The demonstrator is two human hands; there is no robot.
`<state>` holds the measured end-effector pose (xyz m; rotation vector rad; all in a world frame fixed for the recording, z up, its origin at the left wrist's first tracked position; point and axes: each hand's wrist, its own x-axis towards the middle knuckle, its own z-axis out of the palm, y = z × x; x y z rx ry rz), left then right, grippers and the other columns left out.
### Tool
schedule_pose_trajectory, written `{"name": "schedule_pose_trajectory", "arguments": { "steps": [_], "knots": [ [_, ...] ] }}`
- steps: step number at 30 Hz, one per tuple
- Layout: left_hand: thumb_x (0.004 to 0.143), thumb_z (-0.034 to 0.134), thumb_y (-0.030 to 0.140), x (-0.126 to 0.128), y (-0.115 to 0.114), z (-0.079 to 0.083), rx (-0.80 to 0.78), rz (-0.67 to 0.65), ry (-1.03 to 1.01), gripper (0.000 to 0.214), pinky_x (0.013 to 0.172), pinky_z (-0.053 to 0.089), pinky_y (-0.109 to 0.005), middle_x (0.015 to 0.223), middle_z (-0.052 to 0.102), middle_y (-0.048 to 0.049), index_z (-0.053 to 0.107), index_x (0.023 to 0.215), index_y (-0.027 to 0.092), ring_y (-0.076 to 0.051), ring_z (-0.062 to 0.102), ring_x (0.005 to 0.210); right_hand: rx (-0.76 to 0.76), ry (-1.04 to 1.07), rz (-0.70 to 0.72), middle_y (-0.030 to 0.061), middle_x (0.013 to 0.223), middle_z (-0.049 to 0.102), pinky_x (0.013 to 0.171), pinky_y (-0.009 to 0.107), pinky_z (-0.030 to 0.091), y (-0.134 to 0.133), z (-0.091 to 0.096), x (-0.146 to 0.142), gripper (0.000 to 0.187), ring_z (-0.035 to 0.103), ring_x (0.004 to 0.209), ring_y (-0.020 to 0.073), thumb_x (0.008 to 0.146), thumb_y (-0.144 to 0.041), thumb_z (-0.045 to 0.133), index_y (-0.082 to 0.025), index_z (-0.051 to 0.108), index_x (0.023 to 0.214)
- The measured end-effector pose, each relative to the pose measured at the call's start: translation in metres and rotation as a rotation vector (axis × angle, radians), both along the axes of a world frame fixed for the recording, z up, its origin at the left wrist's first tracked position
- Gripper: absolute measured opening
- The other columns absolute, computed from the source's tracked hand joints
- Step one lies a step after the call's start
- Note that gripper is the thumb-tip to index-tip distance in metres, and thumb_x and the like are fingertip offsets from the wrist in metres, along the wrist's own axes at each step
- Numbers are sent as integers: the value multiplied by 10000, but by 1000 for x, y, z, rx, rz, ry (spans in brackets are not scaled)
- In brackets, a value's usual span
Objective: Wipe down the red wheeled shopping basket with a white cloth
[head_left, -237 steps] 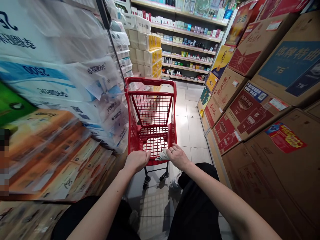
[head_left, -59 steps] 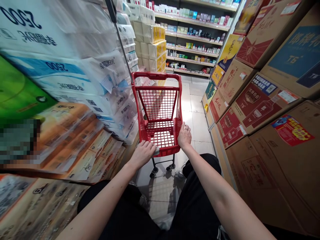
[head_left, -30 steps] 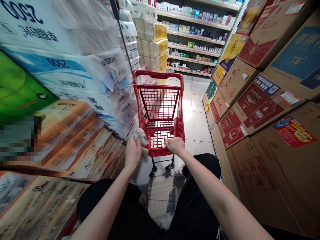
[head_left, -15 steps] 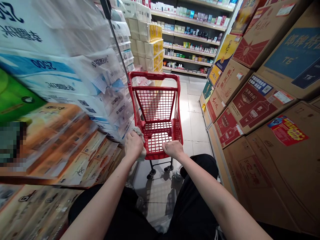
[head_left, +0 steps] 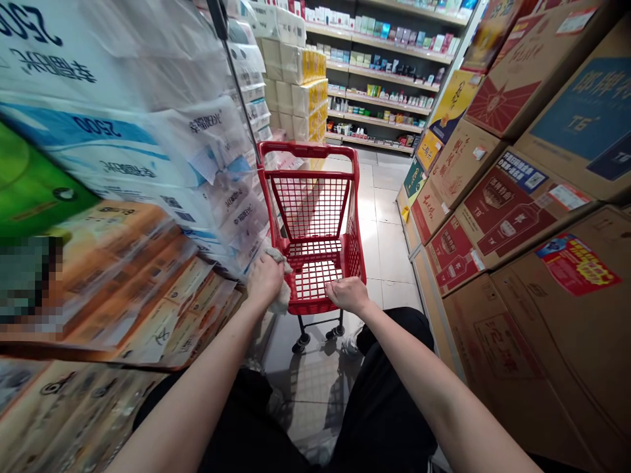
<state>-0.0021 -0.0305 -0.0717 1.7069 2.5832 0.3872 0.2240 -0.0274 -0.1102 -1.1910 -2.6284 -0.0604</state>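
A small red plastic shopping trolley [head_left: 311,174] with lattice walls stands upright in front of me, its black wheels on the floor. Closed around a pale grey cloth [head_left: 282,297], my left hand [head_left: 265,279] is at the near left corner of the trolley's basket. Cloth sticks out above and below the fingers. My right hand [head_left: 349,293] is curled over the near right rim of the basket, knuckles up. The undersides of the fingers of both hands are hidden. Through the basket's grid the pale floor shows.
Wrapped tissue packs [head_left: 211,138] are stacked close on the left, orange-printed packs [head_left: 133,256] below them. Cardboard cartons [head_left: 497,203] line the right side. Tiled floor [head_left: 387,249] runs between them to stocked shelves [head_left: 382,75] at the far end. A thin dark pole [head_left: 239,89] rises beside the trolley.
The whole view has shifted a little, so trolley and cartons sit slightly farther right. My left hand still has the cloth, with more of it showing below; the right hand stays on the rim.
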Motion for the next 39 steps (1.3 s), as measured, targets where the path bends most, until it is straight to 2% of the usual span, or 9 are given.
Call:
{"name": "schedule_pose_trajectory", "arguments": {
  "steps": [4, 10, 15, 19, 24, 28, 32, 35, 39],
  "knots": [
    [889, 348, 402, -1, 9, 3, -19, 14, -56, 379, 785, 464, -414, 1061, 603, -219, 461, 1085, 98, -325, 594, 973, -25, -33, -45, 44, 644, 676, 523, 225, 237, 5, 4, 2, 501, 559, 550, 108, 963, -331, 295, -152, 666, 678],
    [835, 416, 450, 15, -15, -2, -115, -34, -79, 404, 758, 474, -360, 1057, 621, -182, 465, 1065, 122, -294, 618, 960, -124, -146, -162, 49, 720, 698, 559, 214, 323, 20, 18, 7, 514, 606, 618, 122, 963, -344, 294, -156, 692, 698],
    [849, 403, 450, 29, -34, -7, -146, -79, -41, 429, 748, 469, -350, 1035, 624, -190, 464, 1073, 90, -290, 626, 958, -174, -171, -275, 63, 769, 705, 585, 220, 360, 25, 19, -4, 511, 628, 687, 143, 967, -342, 290, -158, 707, 737],
    [860, 380, 456, 27, -33, -6, -145, -92, -17, 437, 734, 469, -351, 1022, 634, -184, 472, 1073, 86, -289, 634, 940, -208, -162, -224, 44, 704, 688, 569, 224, 345, 24, 18, -7, 536, 596, 621, 126, 968, -339, 277, -165, 697, 684],
    [869, 356, 461, 12, -10, 0, -124, -86, -13, 430, 738, 467, -365, 1007, 642, -184, 496, 1054, 99, -300, 633, 939, -159, -154, -131, 37, 648, 663, 556, 234, 315, 21, 19, -3, 525, 562, 574, 115, 961, -315, 294, -152, 678, 643],
    [853, 403, 453, -1, 28, 8, -85, 4, -41, 418, 778, 457, -362, 1057, 631, -197, 498, 1072, 110, -296, 617, 987, -132, -139, -59, 36, 637, 657, 561, 234, 302, 18, 17, -1, 499, 557, 571, 110, 954, -312, 320, -148, 669, 637],
    [861, 414, 395, -6, 62, 17, -43, 69, -93, 411, 821, 429, -359, 1115, 603, -228, 477, 1103, 69, -299, 594, 1039, -107, -119, -39, 30, 640, 663, 559, 234, 288, 20, 13, 4, 483, 562, 580, 111, 944, -308, 328, -160, 660, 626],
    [855, 408, 372, -5, 72, 18, -45, 78, -109, 401, 804, 437, -351, 1090, 616, -229, 481, 1101, 63, -295, 608, 1018, -119, -131, -79, 29, 643, 669, 559, 229, 287, 27, 11, 8, 453, 570, 588, 115, 928, -300, 358, -167, 665, 623],
    [832, 413, 408, 1, 65, 14, -101, 25, -140, 404, 773, 464, -357, 1080, 638, -198, 506, 1085, 107, -297, 620, 1002, -150, -148, -139, 34, 667, 678, 549, 224, 282, 36, 12, 14, 446, 571, 584, 112, 924, -304, 367, -165, 674, 631]
  ]
}}
